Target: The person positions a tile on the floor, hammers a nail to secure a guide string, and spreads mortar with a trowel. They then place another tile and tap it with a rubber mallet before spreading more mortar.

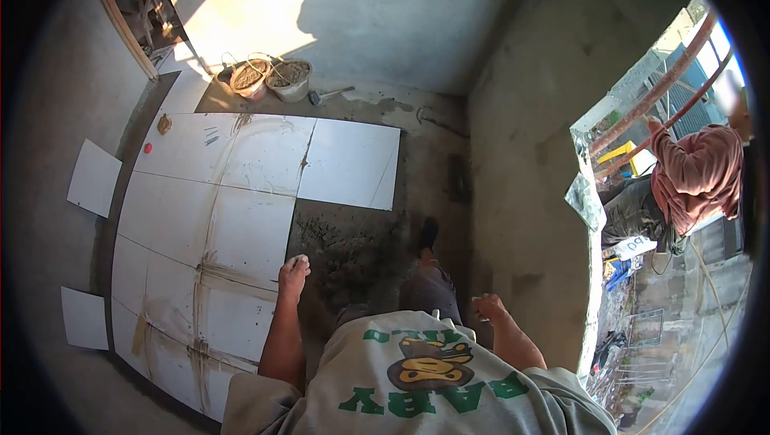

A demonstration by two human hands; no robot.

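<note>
My left hand (294, 276) is closed, fingers curled, over the edge of the white floor tiles (253, 222). Whether anything lies inside it I cannot make out. Beside it is a bare patch of dark, crumbly mortar (345, 246), bordered by tiles at the left and top. At my right side, near the grey wall (529, 194), hangs my right hand (491, 308), its fingers curled inward. A small pale bit shows at its fingertips, too small to name. A single white tile (349, 162) lies at the far right end of the laid rows.
Two buckets (250, 74) of sandy material stand by the back wall, with a hammer-like tool (329, 96) beside them. Loose white tiles (95, 177) lean at the left wall. Through the window opening at right, a person in a pink top (698, 170) sits outside.
</note>
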